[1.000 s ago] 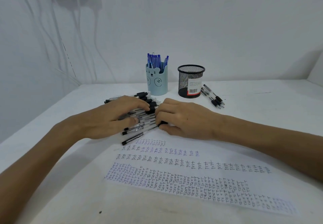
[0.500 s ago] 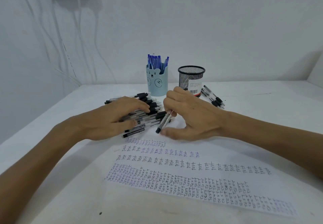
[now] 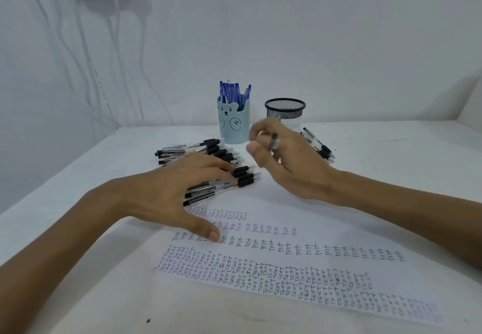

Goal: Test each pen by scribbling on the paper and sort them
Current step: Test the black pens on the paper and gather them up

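Right hand (image 3: 289,159) has lifted one pen (image 3: 273,142) clear of the pile (image 3: 208,148), fingers pinching it; left hand (image 3: 167,190), fingers straight, steadies the rest. Best turned tip-down before meeting the paper (image 3: 326,216).

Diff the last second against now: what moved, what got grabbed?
Right hand pinched one black pen out of the pile and lifted it toward the mesh cup. Left hand stays flat on the pile; bear cup and paper unchanged.
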